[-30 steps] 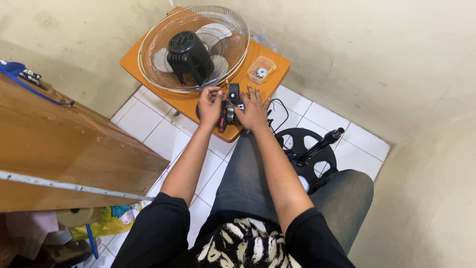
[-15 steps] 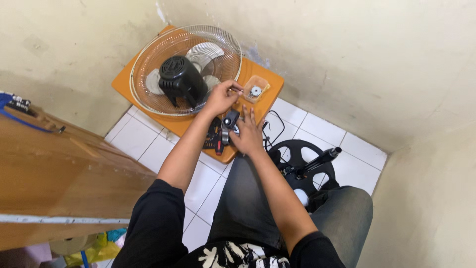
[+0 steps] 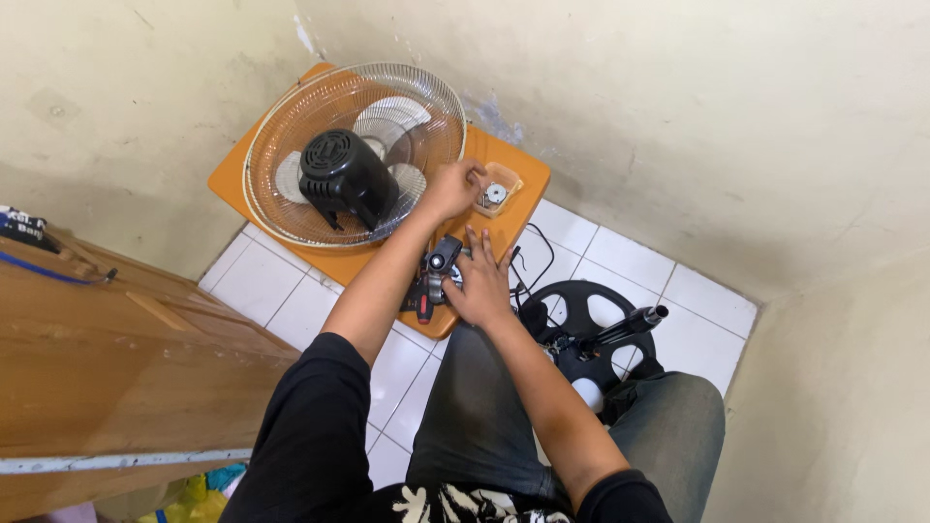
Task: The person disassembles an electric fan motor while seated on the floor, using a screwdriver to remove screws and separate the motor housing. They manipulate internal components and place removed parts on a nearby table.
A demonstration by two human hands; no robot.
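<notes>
Nearest, the person's legs frame a black round fan base (image 3: 591, 329) lying on the tiled floor (image 3: 291, 291). Just beyond, the right hand (image 3: 477, 281) lies flat, fingers spread, pinning a small black part (image 3: 441, 266) at the near edge of the orange surface (image 3: 242, 169), seemingly to steady it. The left hand (image 3: 453, 186) reaches further, fingers curled beside a small clear tray (image 3: 497, 191); whether it grips anything I cannot tell. Behind lies the fan head (image 3: 354, 155), cage face-down, motor up.

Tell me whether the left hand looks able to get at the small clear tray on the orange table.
Probably yes: the left hand hovers right beside the small clear tray, with nothing between them on the orange table.
</notes>
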